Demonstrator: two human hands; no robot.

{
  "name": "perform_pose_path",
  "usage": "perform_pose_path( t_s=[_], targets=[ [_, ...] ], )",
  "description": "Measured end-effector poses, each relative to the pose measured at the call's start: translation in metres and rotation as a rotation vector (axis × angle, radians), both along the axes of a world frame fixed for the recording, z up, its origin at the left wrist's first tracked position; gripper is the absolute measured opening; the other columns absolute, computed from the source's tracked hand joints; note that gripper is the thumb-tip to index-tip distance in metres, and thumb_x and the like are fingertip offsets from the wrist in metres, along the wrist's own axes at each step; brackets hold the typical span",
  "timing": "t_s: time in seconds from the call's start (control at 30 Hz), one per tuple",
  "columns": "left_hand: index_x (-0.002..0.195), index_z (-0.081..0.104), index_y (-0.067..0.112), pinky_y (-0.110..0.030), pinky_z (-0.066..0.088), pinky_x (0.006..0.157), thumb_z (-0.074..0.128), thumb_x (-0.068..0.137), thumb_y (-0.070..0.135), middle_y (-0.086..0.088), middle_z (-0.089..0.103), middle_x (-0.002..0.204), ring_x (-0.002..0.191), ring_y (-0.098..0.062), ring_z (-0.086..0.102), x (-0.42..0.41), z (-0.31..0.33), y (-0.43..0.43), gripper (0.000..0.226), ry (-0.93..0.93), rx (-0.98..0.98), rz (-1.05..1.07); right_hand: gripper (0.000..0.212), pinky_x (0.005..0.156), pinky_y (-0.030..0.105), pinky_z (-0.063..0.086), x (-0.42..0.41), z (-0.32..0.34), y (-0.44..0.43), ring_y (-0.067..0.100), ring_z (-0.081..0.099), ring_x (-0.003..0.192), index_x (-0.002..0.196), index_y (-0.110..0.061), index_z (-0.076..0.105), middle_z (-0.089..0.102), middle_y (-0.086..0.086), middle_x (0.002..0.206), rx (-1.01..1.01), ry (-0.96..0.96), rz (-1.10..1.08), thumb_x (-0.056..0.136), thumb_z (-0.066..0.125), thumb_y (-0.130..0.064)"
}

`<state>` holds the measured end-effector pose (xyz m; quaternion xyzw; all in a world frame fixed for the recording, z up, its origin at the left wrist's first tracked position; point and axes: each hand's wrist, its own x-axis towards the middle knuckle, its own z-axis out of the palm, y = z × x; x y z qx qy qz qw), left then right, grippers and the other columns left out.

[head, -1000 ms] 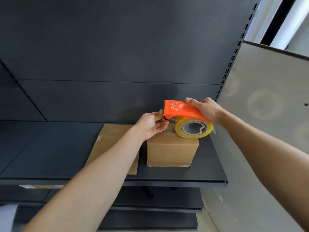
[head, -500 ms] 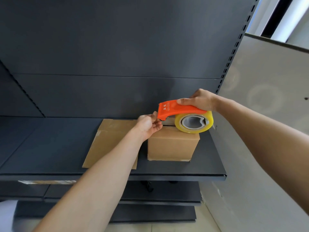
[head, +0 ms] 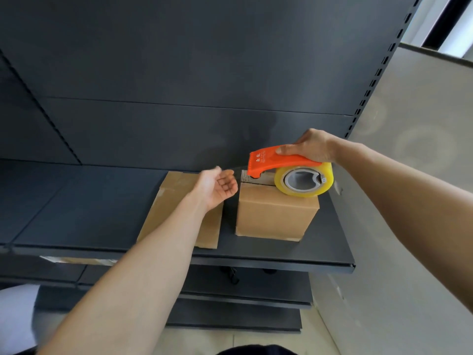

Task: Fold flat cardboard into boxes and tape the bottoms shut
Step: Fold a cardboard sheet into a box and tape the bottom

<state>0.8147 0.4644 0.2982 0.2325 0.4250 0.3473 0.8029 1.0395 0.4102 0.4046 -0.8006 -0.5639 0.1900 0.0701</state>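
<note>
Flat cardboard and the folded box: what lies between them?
Head view: only a bare strip of shelf, with the left hand above its far end.

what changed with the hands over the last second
The left hand let go at the front of the tape dispenser and drew back to the left, its fingers now open, clear of the box. The right hand still grips the dispenser on top of the box; the flat cardboard stays on the shelf.

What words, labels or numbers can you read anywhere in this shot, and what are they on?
On the orange tape dispenser: white print near its front end, two larger characters with finer lines beside them, too small and blurred to read.
On the folded box, the flat cardboard and the shelf: no text visible.
</note>
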Motion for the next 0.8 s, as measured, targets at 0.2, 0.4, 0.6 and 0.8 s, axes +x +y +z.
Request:
perform_pose_path(
  t_s=[0.2, 0.4, 0.6, 0.8],
  targets=[
    [0.086, 0.059, 0.007, -0.026, 0.049, 0.062, 0.065, 0.089, 0.014, -0.004, 0.051, 0.074, 0.066, -0.013, 0.050, -0.001, -0.009, 0.009, 0.010, 0.237, 0.127, -0.111, 0.062, 0.053, 0.027, 0.040, -0.020, 0.004, 0.005, 0.017, 0.055, 0.065, 0.076, -0.014, 0.060, 0.059, 0.005, 0.075, -0.052, -0.083, 0.019, 0.073, 0.055, -0.076],
    [0.099, 0.058, 0.004, -0.024, 0.046, 0.059, 0.061, 0.091, 0.012, -0.004, 0.052, 0.076, 0.066, -0.012, 0.047, 0.011, -0.016, 0.014, 0.012, 0.338, 0.125, -0.130, 0.054, 0.050, 0.025, 0.037, -0.028, 0.006, 0.006, 0.014, 0.053, 0.063, 0.071, -0.019, 0.052, 0.056, 0.001, 0.072, -0.066, -0.094, -0.006, 0.077, 0.055, -0.072],
    [0.097, 0.057, 0.005, -0.023, 0.043, 0.054, 0.061, 0.091, 0.014, -0.004, 0.056, 0.076, 0.065, -0.012, 0.048, 0.017, -0.027, 0.019, 0.012, 0.364, 0.039, -0.217, 0.056, 0.051, 0.026, 0.039, -0.031, 0.003, 0.011, 0.015, 0.055, 0.063, 0.074, -0.018, 0.056, 0.058, 0.003, 0.073, -0.080, -0.109, -0.029, 0.075, 0.056, -0.074],
    [0.088, 0.057, 0.006, -0.024, 0.043, 0.053, 0.061, 0.092, 0.014, -0.003, 0.055, 0.072, 0.062, -0.011, 0.047, 0.022, -0.030, 0.021, 0.010, 0.412, 0.017, -0.231, 0.058, 0.052, 0.025, 0.040, -0.032, 0.001, 0.015, 0.016, 0.054, 0.062, 0.075, -0.015, 0.058, 0.058, 0.003, 0.072, -0.075, -0.109, -0.046, 0.075, 0.057, -0.073]
  ],
)
